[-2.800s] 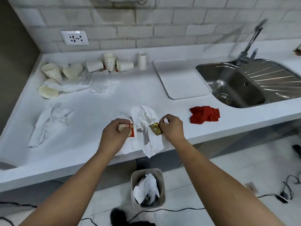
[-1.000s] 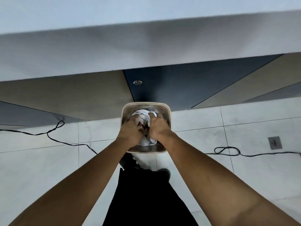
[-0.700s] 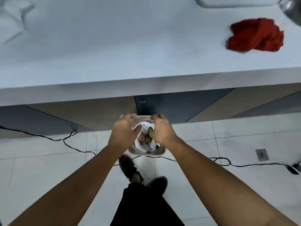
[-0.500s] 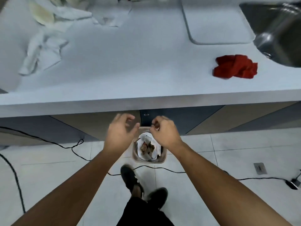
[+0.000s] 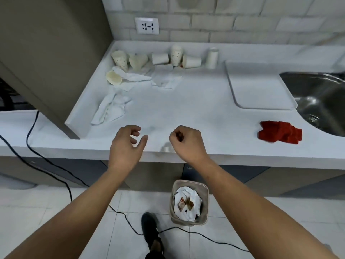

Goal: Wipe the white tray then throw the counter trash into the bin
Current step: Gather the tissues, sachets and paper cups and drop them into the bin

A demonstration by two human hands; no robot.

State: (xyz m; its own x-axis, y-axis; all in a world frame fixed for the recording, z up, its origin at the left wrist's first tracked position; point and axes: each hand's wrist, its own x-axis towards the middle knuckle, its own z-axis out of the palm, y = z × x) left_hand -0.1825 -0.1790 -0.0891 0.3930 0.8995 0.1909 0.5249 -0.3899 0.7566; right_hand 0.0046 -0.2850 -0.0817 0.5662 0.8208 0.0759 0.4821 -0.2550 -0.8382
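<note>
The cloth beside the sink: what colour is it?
Red. The cloth shows plainly in the head view, lying crumpled on the counter.

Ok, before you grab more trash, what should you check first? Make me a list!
1. Is the left hand empty: ok, fingers loose, holding nothing.
2. Is the right hand empty: ok, fingers curled, nothing seen in it.
3. Does the bin have room: cannot tell, paper sits high near its rim.
4. Is the counter free of trash: not ok, the crumpled tissue and paper cups lie on it.
5. Is the white tray wiped: cannot tell, though it looks clean.
6. Is the red cloth out of the way: ok, it lies apart by the sink.
</note>
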